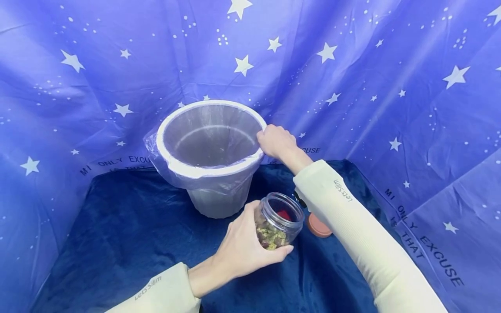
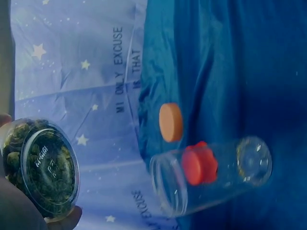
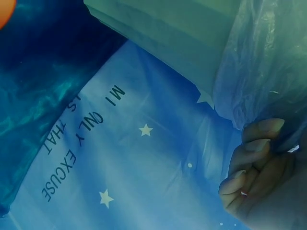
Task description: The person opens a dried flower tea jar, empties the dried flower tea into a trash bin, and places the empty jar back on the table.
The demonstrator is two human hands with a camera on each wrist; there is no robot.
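Note:
My left hand grips a clear wide-mouthed jar, its open mouth facing up. Dried green and brown buds fill its lower part; the jar's base faces the left wrist camera. My right hand holds the right side of the white trash bin's rim, fingers curled at the bag's edge. A thin clear trash bag lines the bin and hangs over its rim. The right wrist view shows the curled fingers against the bag, with part of the grip hidden.
In the left wrist view a second clear jar stands on the dark blue cloth, and a red scalloped piece shows at it. An orange lid lies nearby. Star-printed blue curtains surround the cloth.

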